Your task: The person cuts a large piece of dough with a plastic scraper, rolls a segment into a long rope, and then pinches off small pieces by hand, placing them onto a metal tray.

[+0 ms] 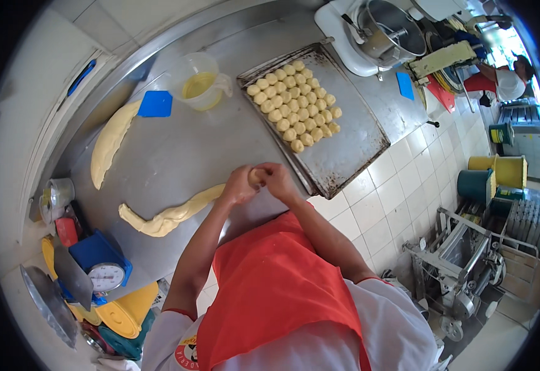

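Both my hands meet over the steel table's front edge, fingers closed around a small piece of dough (256,178). My left hand (241,185) grips the end of a long dough rope (165,221) or sits right against it; which one, I cannot tell. My right hand (275,179) pinches the dough piece from the other side. The rope trails off to the left along the table. Right of my hands, a worn baking tray (362,145) carries rows of round dough balls (291,102) on its left half. Another tray edge shows beneath it.
Behind lie a thick dough strip (110,145), a blue scraper (155,104) and a clear jug (202,83) of yellow liquid. A blue scale (106,275) stands at left, a mixer (378,37) at far right. Beyond are a second blue scraper (405,86), a roller machine (468,260) and another person (510,83).
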A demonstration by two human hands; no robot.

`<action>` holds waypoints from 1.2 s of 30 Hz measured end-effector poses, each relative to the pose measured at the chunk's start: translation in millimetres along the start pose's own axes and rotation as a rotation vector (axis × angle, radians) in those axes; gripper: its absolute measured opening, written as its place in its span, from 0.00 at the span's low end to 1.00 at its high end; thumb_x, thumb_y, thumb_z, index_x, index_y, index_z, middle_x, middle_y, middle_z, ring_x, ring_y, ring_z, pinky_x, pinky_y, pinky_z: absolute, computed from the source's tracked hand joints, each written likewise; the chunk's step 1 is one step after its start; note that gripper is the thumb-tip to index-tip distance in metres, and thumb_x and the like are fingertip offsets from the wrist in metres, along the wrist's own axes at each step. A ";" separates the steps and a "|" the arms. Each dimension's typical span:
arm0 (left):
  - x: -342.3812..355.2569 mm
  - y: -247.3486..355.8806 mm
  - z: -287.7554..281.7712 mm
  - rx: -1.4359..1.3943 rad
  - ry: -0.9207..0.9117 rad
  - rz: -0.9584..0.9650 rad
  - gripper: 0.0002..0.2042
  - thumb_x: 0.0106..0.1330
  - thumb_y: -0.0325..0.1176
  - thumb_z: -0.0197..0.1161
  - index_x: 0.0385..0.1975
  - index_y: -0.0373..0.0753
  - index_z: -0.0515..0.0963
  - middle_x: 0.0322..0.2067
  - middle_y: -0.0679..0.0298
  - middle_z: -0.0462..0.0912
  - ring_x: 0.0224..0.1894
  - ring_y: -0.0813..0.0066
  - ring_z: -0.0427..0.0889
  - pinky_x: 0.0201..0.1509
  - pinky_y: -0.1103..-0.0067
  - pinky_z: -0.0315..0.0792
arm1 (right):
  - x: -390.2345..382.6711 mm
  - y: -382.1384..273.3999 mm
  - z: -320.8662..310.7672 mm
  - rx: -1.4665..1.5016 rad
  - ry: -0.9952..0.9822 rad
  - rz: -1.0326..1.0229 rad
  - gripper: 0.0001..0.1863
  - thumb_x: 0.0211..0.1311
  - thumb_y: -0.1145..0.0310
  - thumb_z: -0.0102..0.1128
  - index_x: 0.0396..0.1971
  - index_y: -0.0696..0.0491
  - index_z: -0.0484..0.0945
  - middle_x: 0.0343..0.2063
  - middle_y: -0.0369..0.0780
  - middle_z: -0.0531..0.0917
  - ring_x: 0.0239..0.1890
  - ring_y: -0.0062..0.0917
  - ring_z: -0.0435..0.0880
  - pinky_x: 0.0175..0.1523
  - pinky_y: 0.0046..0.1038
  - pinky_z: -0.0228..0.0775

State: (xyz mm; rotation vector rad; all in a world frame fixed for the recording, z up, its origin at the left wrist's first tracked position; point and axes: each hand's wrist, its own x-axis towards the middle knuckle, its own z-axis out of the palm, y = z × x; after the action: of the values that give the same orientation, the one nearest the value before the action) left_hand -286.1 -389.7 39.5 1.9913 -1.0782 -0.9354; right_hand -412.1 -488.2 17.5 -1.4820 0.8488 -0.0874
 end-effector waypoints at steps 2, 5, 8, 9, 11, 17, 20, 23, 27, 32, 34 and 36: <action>0.6 18.0 -8.3 0.262 -0.259 -0.178 0.17 0.52 0.30 0.69 0.44 0.35 0.80 0.44 0.44 0.83 0.50 0.47 0.82 0.53 0.60 0.76 | -1.8 -18.2 0.0 -0.180 0.169 -0.071 0.15 0.65 0.63 0.61 0.45 0.58 0.84 0.26 0.44 0.86 0.28 0.29 0.85 0.36 0.32 0.77; 6.6 12.9 5.4 0.419 -0.233 -0.277 0.11 0.56 0.34 0.64 0.35 0.36 0.84 0.37 0.44 0.85 0.44 0.46 0.84 0.49 0.59 0.78 | -8.6 -30.3 23.3 -0.420 0.301 -0.140 0.14 0.66 0.63 0.58 0.39 0.59 0.84 0.25 0.50 0.84 0.27 0.38 0.85 0.35 0.37 0.75; 10.3 14.5 9.5 0.484 -0.223 -0.182 0.11 0.58 0.33 0.60 0.34 0.35 0.85 0.37 0.44 0.85 0.43 0.47 0.85 0.48 0.59 0.78 | -7.5 -25.3 31.2 -0.580 0.426 -0.108 0.13 0.66 0.64 0.57 0.33 0.60 0.82 0.25 0.53 0.83 0.27 0.43 0.84 0.36 0.40 0.74; 12.5 17.2 10.1 0.484 -0.230 -0.167 0.11 0.58 0.33 0.60 0.34 0.35 0.85 0.37 0.44 0.85 0.43 0.47 0.85 0.48 0.59 0.78 | -6.6 -20.8 27.1 -0.611 0.503 -0.138 0.13 0.66 0.64 0.56 0.31 0.59 0.82 0.25 0.53 0.82 0.27 0.44 0.83 0.36 0.41 0.73; 15.3 17.8 3.3 0.518 -0.333 -0.217 0.14 0.59 0.35 0.58 0.36 0.32 0.84 0.37 0.41 0.85 0.44 0.47 0.85 0.48 0.60 0.78 | -13.2 -21.8 1.4 -0.503 0.151 -0.169 0.13 0.66 0.63 0.56 0.31 0.58 0.81 0.26 0.50 0.83 0.28 0.41 0.83 0.35 0.39 0.74; 40.3 44.3 6.1 0.220 -0.402 -0.430 0.23 0.54 0.46 0.69 0.38 0.28 0.83 0.42 0.40 0.84 0.47 0.45 0.84 0.49 0.62 0.77 | -48.2 13.6 -120.7 0.070 0.167 -0.005 0.12 0.69 0.63 0.53 0.41 0.52 0.84 0.31 0.35 0.86 0.32 0.24 0.84 0.34 0.28 0.75; -0.3 100.4 36.3 0.162 -0.348 -0.247 0.28 0.50 0.50 0.73 0.39 0.29 0.80 0.42 0.40 0.83 0.47 0.45 0.83 0.50 0.61 0.75 | -4.7 38.7 -209.2 -0.301 0.691 -0.161 0.11 0.61 0.68 0.57 0.37 0.58 0.84 0.23 0.43 0.84 0.24 0.28 0.82 0.35 0.30 0.75; -9.0 82.9 70.9 0.315 -0.307 -0.108 0.25 0.50 0.34 0.74 0.44 0.32 0.71 0.42 0.42 0.80 0.47 0.40 0.79 0.52 0.59 0.73 | 37.2 6.9 -228.9 -0.305 0.837 -0.104 0.11 0.60 0.68 0.59 0.34 0.61 0.84 0.19 0.46 0.82 0.23 0.33 0.83 0.36 0.34 0.75; -11.5 24.1 68.4 0.264 -0.303 -0.098 0.30 0.52 0.17 0.59 0.58 0.37 0.65 0.50 0.39 0.74 0.54 0.40 0.75 0.58 0.57 0.70 | 60.0 2.9 -225.0 -0.339 0.826 -0.066 0.16 0.59 0.64 0.64 0.42 0.58 0.83 0.27 0.47 0.83 0.31 0.38 0.84 0.38 0.37 0.76; -9.1 40.2 44.6 0.097 -0.196 -0.077 0.41 0.51 0.19 0.62 0.69 0.39 0.54 0.54 0.41 0.71 0.56 0.41 0.74 0.61 0.58 0.69 | -3.0 6.5 -161.1 -0.478 0.711 -0.082 0.21 0.59 0.61 0.66 0.50 0.56 0.80 0.36 0.49 0.83 0.40 0.41 0.83 0.42 0.38 0.75; -16.8 28.4 43.8 0.100 -0.162 -0.041 0.45 0.51 0.20 0.63 0.71 0.40 0.50 0.56 0.42 0.69 0.56 0.41 0.74 0.61 0.59 0.70 | -40.2 0.9 -89.1 -0.213 0.277 -0.132 0.18 0.60 0.63 0.64 0.48 0.55 0.81 0.38 0.48 0.85 0.40 0.42 0.84 0.41 0.38 0.75; -20.0 13.3 46.7 -0.030 -0.035 0.059 0.41 0.48 0.23 0.70 0.67 0.39 0.61 0.53 0.43 0.75 0.52 0.45 0.79 0.57 0.62 0.73 | -54.8 -14.1 -40.4 -0.118 0.061 -0.215 0.16 0.61 0.63 0.63 0.47 0.55 0.82 0.39 0.48 0.85 0.39 0.42 0.84 0.41 0.38 0.75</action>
State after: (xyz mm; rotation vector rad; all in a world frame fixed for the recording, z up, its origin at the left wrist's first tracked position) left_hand -338.0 -388.1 31.9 1.9151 -1.1303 -0.9533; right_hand -467.1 -494.1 59.7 -1.6864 0.7509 -0.2468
